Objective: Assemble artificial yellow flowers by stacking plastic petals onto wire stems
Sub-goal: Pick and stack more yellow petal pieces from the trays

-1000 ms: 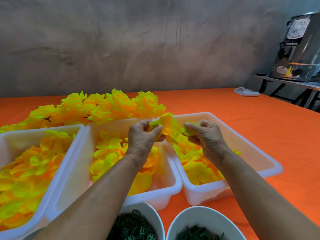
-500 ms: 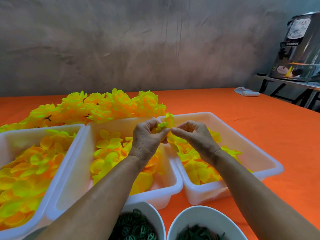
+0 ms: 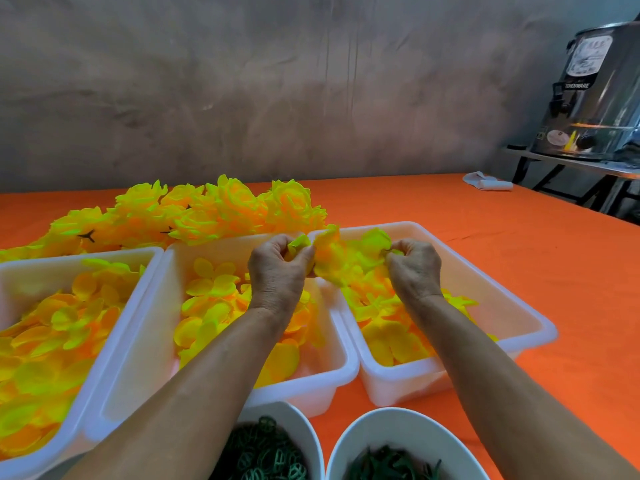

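Observation:
My left hand [image 3: 277,268] is curled around a small yellow flower bud [image 3: 299,242] above the gap between the middle and right trays. My right hand [image 3: 414,268] pinches the edge of a yellow petal piece [image 3: 375,244] over the right white tray [image 3: 512,306]. Between the hands hang more yellow-orange petals [image 3: 329,261]. No wire stem is clearly visible. The middle tray [image 3: 162,306] and the left tray [image 3: 114,327] hold several loose yellow petals.
A pile of finished yellow flowers [image 3: 214,213] lies behind the trays on the orange table [image 3: 519,254]. Two white bowls [image 3: 408,431] with dark green parts sit at the near edge. A metal urn [image 3: 595,95] stands on a side table at right; white cloth [image 3: 488,183] lies far right.
My hands were close together half a second ago; now they have drawn apart, my right hand moving right over the right tray with a petal piece.

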